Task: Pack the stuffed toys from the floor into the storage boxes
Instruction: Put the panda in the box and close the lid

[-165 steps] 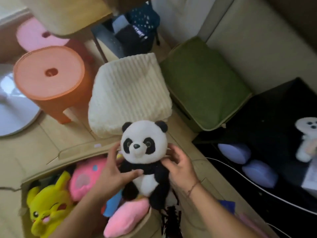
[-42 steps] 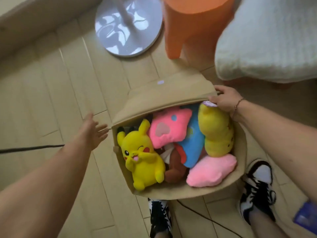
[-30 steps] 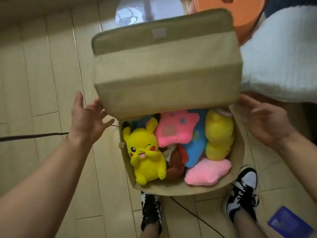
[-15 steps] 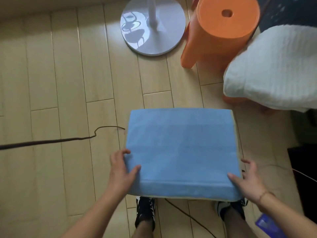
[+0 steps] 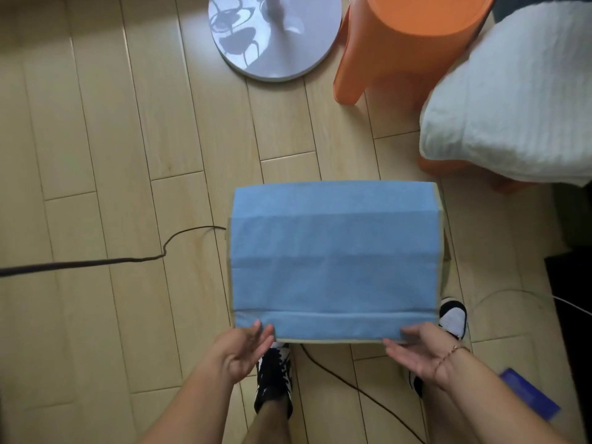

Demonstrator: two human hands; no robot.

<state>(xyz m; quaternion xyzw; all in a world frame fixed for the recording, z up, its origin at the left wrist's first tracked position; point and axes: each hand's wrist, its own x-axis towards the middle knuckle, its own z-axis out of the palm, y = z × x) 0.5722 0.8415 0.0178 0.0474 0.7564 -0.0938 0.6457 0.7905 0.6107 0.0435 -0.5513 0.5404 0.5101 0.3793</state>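
The storage box (image 5: 333,261) stands on the wooden floor in front of my feet, with its blue fabric lid folded down over the top. The stuffed toys inside are hidden under the lid. My left hand (image 5: 242,350) touches the near left corner of the lid's front flap with relaxed fingers. At the near right corner, my right hand (image 5: 416,347) rests its fingers against the flap's lower edge. Neither hand curls round anything.
A round grey fan base (image 5: 275,36) and an orange plastic stool (image 5: 413,43) stand beyond the box. A white ribbed cushion (image 5: 519,110) lies at the right. Dark cables (image 5: 96,262) cross the floor. A blue flat object (image 5: 528,395) lies at the lower right.
The lid swung down and closed over the toys. Both hands slid from the lid's sides to its front flap at the near edge.
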